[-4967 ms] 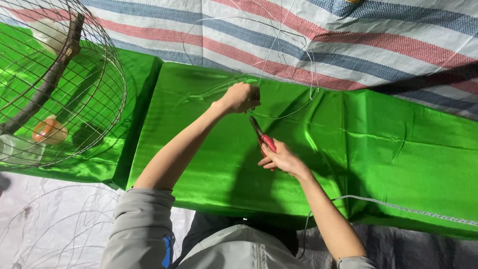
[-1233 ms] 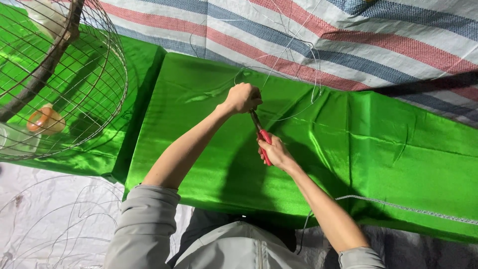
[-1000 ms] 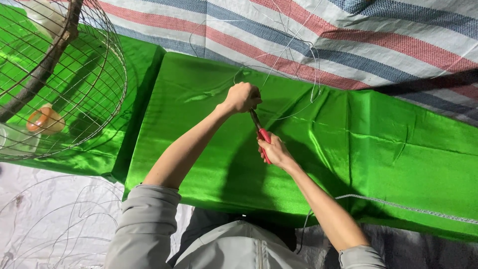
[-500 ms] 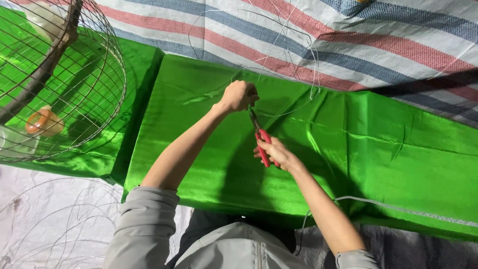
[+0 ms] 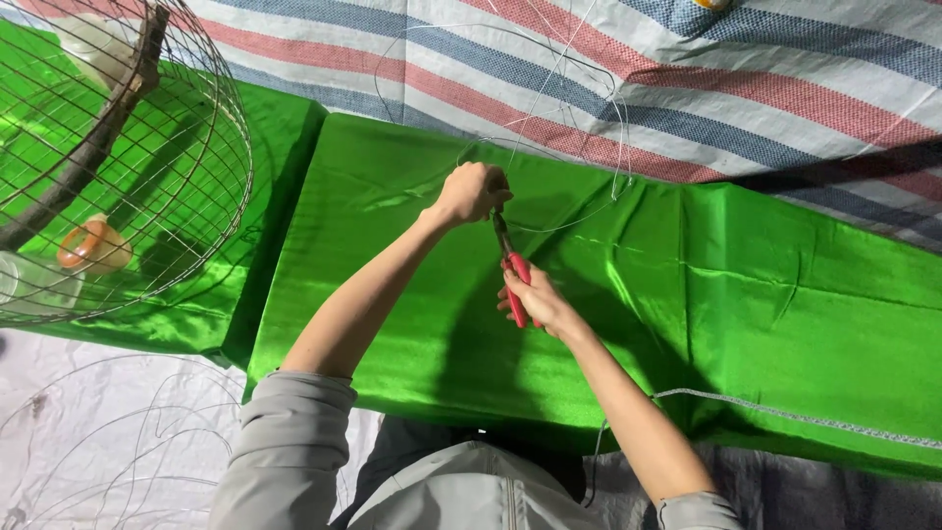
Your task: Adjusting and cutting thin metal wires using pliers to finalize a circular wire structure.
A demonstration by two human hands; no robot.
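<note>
Left hand point(image 5: 474, 191) clenching thin wire point(image 5: 549, 118) at frame centre, over green satin cloth point(image 5: 765, 294). Right hand point(image 5: 535, 299) gripping red-handled pliers point(image 5: 512, 265), nose pointing to 11 o'clock, meeting the left fist. Domed wire cage point(image 5: 147, 177) lying at 9 o'clock; striped tarp point(image 5: 765, 88) spreading at 12 o'clock.

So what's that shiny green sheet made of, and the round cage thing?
The shiny green sheet looks like satin-type fabric: glossy highlights, soft creases. The round wire cage seems to be thin bare metal, a see-through grid of fine rods. The red-handled pliers likely have plastic-coated grips.
</note>
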